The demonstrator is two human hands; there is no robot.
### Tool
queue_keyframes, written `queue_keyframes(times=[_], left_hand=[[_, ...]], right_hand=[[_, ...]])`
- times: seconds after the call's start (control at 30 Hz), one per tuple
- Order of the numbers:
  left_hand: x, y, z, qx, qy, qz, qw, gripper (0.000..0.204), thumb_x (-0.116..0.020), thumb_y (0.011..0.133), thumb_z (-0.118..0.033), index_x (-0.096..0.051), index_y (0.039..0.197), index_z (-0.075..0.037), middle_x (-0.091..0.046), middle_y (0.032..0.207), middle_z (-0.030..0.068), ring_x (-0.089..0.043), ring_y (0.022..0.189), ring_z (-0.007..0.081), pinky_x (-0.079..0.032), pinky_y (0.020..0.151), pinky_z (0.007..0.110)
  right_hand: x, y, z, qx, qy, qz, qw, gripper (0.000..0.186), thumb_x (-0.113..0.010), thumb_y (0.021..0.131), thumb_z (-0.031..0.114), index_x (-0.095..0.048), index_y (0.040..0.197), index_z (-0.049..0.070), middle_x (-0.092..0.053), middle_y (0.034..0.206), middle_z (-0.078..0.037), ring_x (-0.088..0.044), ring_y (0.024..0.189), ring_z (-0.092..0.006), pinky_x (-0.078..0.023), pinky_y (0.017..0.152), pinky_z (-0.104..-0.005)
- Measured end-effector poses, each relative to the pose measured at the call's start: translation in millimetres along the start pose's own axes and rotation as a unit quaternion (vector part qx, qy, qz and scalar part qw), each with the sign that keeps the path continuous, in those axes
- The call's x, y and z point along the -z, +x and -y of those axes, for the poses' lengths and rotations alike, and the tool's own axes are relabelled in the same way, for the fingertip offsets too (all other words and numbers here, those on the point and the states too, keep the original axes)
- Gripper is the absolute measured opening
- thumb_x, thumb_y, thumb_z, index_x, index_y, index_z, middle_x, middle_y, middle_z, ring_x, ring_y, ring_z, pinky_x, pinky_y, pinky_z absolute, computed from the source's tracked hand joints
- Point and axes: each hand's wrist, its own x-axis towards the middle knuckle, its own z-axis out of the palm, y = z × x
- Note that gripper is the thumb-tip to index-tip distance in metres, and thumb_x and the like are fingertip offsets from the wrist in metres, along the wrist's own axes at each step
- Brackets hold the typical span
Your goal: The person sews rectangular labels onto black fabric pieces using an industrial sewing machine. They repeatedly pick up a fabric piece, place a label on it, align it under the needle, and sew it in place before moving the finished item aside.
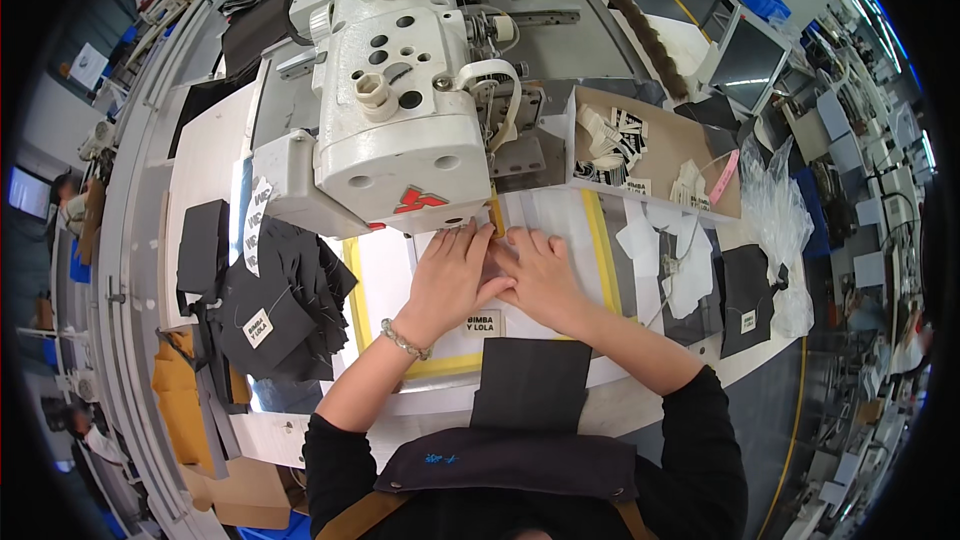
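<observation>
My left hand (452,275) and my right hand (543,282) lie side by side, fingers stretched forward, under the front of a white industrial sewing machine (405,150). They press on a flat white and clear sheet (385,285) with yellow tape edges. My thumbs come close together in the middle; what lies beneath the fingers is mostly hidden. Just below the hands, a small cream label (485,323) with black print sits on the sheet. Nearer to me, a black fabric piece (530,385) hangs over the table's front edge.
On the left are a pile of black fabric pieces (300,290) and a strip of white labels (256,225). At right stand a cardboard box (665,155) holding loose labels, white scraps (688,265), a labelled black piece (745,300) and clear plastic bags (785,240).
</observation>
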Motion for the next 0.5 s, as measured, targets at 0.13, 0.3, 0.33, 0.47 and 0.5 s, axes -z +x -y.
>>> queue_keyframes(times=[0.13, 0.3, 0.33, 0.47, 0.5], left_hand=[[-2, 3, 1, -0.006, 0.008, -0.01, 1.0, 0.06, -0.064, 0.086, -0.038, -0.05, 0.128, 0.002, -0.059, 0.121, 0.0253, -0.058, 0.106, 0.0366, -0.042, 0.097, 0.044], [-2, 5, 3, 0.01, -0.011, 0.011, 1.0, 0.054, -0.064, 0.082, -0.027, -0.051, 0.126, 0.002, -0.06, 0.118, 0.0242, -0.059, 0.1, 0.0351, -0.043, 0.091, 0.042], [-2, 5, 3, 0.001, -0.005, 0.005, 1.0, 0.053, -0.064, 0.082, -0.026, -0.051, 0.126, 0.002, -0.06, 0.118, 0.0242, -0.059, 0.1, 0.0349, -0.043, 0.091, 0.042], [2, 5, 4, -0.014, 0.009, -0.016, 1.0, 0.049, -0.065, 0.082, -0.019, -0.052, 0.125, 0.0, -0.06, 0.118, 0.0215, -0.059, 0.099, 0.0336, -0.043, 0.09, 0.04], [4, 5, 3, -0.015, 0.009, -0.019, 1.0, 0.048, -0.066, 0.082, -0.017, -0.052, 0.125, 0.0, -0.06, 0.118, 0.0202, -0.059, 0.099, 0.0331, -0.044, 0.09, 0.04]], right_hand=[[6, -2, -1, -0.004, -0.005, -0.009, 1.0, 0.055, -0.073, 0.076, 0.038, -0.058, 0.123, 0.015, -0.049, 0.109, -0.005, -0.049, 0.102, -0.0205, -0.032, 0.081, -0.0381], [51, -25, -7, -0.023, 0.061, 0.06, 0.996, 0.047, -0.073, 0.079, 0.036, -0.06, 0.119, 0.016, -0.052, 0.104, -0.002, -0.051, 0.099, -0.0192, -0.03, 0.082, -0.038], [59, -33, -12, -0.039, 0.076, 0.075, 0.994, 0.044, -0.074, 0.078, 0.035, -0.06, 0.115, 0.016, -0.053, 0.101, -0.002, -0.051, 0.098, -0.0192, -0.03, 0.083, -0.0379], [89, -64, -32, -0.116, 0.117, 0.116, 0.979, 0.036, -0.077, 0.076, 0.032, -0.059, 0.102, 0.015, -0.054, 0.094, -0.002, -0.052, 0.096, -0.0199, -0.029, 0.084, -0.0375], [92, -72, -35, -0.131, 0.123, 0.13, 0.975, 0.034, -0.077, 0.077, 0.031, -0.059, 0.101, 0.015, -0.054, 0.094, -0.002, -0.052, 0.096, -0.02, -0.029, 0.084, -0.0374]])
